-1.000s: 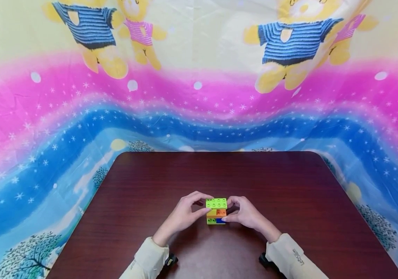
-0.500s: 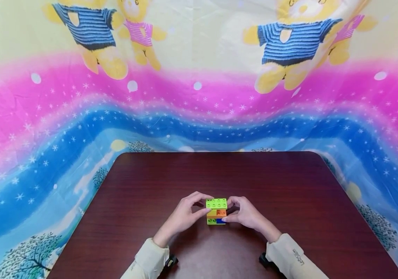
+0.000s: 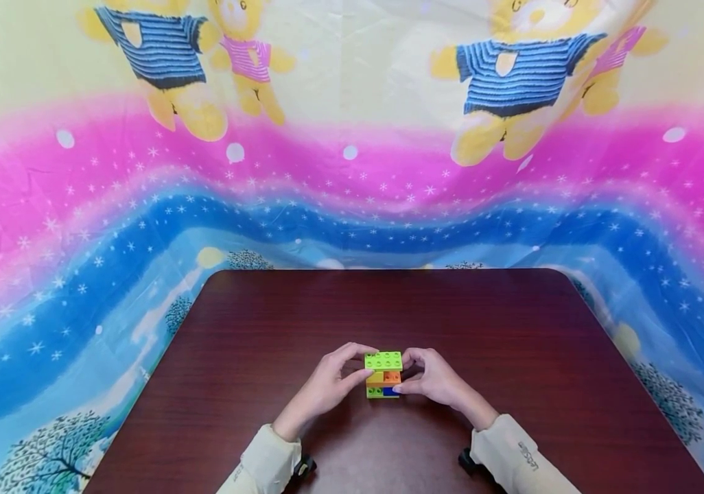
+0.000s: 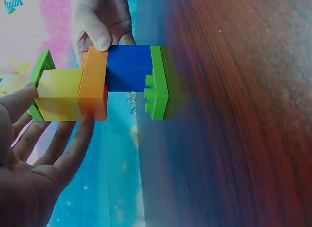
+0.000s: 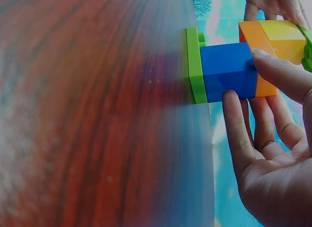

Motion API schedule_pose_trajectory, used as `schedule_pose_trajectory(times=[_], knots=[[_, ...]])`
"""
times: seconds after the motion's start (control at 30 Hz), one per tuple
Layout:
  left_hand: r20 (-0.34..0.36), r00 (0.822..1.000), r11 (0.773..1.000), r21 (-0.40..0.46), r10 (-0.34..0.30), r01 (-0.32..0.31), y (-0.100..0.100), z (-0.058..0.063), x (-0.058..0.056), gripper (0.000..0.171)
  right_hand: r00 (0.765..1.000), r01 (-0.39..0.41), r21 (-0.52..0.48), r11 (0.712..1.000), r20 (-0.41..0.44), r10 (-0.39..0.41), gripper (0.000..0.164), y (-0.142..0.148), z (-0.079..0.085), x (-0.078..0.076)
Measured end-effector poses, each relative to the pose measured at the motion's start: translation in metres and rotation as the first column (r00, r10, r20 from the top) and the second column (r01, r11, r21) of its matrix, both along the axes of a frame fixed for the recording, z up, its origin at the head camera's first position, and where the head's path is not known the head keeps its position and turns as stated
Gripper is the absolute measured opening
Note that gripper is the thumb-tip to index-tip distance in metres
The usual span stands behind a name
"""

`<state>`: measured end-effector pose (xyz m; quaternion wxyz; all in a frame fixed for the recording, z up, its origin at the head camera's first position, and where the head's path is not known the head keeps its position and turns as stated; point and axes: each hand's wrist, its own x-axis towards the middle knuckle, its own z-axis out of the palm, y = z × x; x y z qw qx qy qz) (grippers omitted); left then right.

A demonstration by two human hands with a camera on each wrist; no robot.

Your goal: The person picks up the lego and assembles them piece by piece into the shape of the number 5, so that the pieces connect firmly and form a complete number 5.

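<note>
A toy-brick stack stands upright on the table between both hands. Its bottom is a lime green studded plate [image 4: 160,88], with a blue brick [image 5: 226,73] on the right end. Above the blue one lies an orange plate [image 4: 93,85]. A yellow brick [image 4: 61,92] sits on the orange plate's left end, and a second lime green studded plate [image 3: 383,361] tops everything. My left hand [image 3: 327,377] holds the upper left, thumb at the yellow brick and top plate. My right hand [image 3: 440,381] pinches the blue brick, its thumb reaching the orange plate's edge.
The dark red-brown wooden table [image 3: 265,309] has rounded far corners. Behind and around it hangs a pink and blue curtain [image 3: 352,185] printed with bears and snowflakes. Small black devices [image 3: 304,467] show at the cuffs of both cream sleeves [image 3: 272,453].
My left hand has dipped very slightly, its thumb still at the upper part. The stack and my right hand keep their places.
</note>
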<state>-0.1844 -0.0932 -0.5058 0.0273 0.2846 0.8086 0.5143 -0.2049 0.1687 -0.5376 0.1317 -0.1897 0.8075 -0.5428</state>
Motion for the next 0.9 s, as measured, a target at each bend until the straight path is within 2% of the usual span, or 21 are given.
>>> schedule_pose_trajectory(times=[0.27, 0.53, 0.7, 0.9], knots=[[-0.086, 0.996, 1.0, -0.002, 0.015, -0.016, 0.003, -0.006, 0.002, 0.03, 1.0, 0.006, 0.005, 1.0, 0.004, -0.006, 0.035, 0.0, -0.002, -0.001], [-0.025, 0.999, 0.998, 0.066, -0.023, 0.024, 0.007, -0.01, 0.003, 0.028, 1.0, 0.006, 0.001, 1.0, -0.001, -0.006, 0.035, 0.0, -0.003, -0.002], [0.0, 1.0, 0.998, 0.064, -0.01, 0.01, 0.008, -0.011, 0.004, 0.028, 1.0, 0.007, -0.006, 1.0, 0.005, -0.007, 0.035, 0.0, -0.003, -0.001], [-0.005, 1.0, 0.998, 0.057, 0.005, -0.004, 0.008, -0.013, 0.004, 0.029, 1.0, 0.01, -0.016, 1.0, 0.016, -0.01, 0.036, 0.0, -0.001, -0.001]])
